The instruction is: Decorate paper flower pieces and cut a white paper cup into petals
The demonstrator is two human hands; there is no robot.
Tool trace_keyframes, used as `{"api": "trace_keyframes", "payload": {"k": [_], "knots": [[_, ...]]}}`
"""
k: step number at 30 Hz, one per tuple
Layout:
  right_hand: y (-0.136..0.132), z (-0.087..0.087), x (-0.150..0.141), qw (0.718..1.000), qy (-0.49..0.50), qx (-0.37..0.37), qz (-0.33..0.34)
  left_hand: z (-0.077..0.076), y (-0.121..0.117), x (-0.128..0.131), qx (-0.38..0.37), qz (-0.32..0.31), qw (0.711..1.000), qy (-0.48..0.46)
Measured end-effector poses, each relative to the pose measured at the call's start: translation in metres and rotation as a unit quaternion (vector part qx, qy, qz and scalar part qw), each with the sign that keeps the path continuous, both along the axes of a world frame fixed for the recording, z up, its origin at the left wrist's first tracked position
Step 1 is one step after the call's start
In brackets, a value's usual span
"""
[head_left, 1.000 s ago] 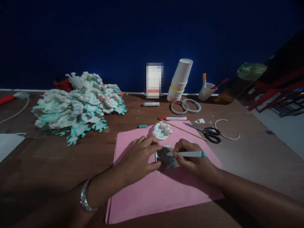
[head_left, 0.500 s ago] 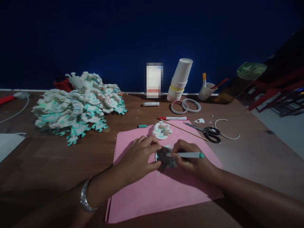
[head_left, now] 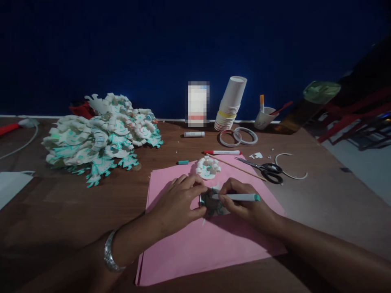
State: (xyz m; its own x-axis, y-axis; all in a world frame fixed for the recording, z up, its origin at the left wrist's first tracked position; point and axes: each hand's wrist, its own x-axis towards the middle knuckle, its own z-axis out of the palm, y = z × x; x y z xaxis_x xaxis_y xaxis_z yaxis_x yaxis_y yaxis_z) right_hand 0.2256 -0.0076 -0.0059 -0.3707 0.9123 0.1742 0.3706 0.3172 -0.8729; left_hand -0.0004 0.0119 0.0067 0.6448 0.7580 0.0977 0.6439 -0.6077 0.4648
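My right hand [head_left: 244,203] is closed around a white marker with a green end [head_left: 242,197], held low and nearly level. Its writing end points left over a small piece of paper with green drawing [head_left: 215,207], in the shadow of my hands. My left hand [head_left: 180,201] rests on the left edge of that piece, thumb and index finger spread apart. Under both hands lies a stack of pink sheets [head_left: 189,252]. Just beyond my fingers sits a white paper face with curled strips [head_left: 207,167]. The marker's tip is hard to make out.
A heap of paper figures [head_left: 106,134] lies at the left. Black-handled scissors [head_left: 270,169], a thin stick [head_left: 236,167] and a red marker [head_left: 222,152] are at the right and back. Behind stand stacked paper cups [head_left: 232,101], tape rings [head_left: 230,137] and a bottle [head_left: 305,108].
The green-ended marker and my right hand have shifted very slightly to the left and up. My left hand stays in place on the paper piece.
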Motion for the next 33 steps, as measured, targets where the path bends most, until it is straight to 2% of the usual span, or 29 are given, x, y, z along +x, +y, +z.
{"api": "trace_keyframes", "payload": {"k": [9, 15, 23, 33], "knots": [[0.0009, 0.0008, -0.0021, 0.999, -0.029, 0.023, -0.009, -0.0003, 0.0000, 0.0001, 0.004, 0.000, 1.000, -0.002], [0.0005, 0.0017, -0.0021, 1.000, -0.011, 0.019, -0.008, 0.0000, -0.0001, -0.0003, 0.003, 0.003, 1.000, -0.003], [-0.0032, 0.0042, 0.0059, 0.999, 0.022, -0.006, -0.048, 0.0034, -0.0017, 0.0018, -0.002, 0.002, 1.000, -0.012], [-0.0032, 0.0062, 0.0045, 0.998, -0.025, 0.037, -0.045, 0.0020, -0.0003, 0.0006, -0.006, 0.002, 1.000, -0.025]]}}
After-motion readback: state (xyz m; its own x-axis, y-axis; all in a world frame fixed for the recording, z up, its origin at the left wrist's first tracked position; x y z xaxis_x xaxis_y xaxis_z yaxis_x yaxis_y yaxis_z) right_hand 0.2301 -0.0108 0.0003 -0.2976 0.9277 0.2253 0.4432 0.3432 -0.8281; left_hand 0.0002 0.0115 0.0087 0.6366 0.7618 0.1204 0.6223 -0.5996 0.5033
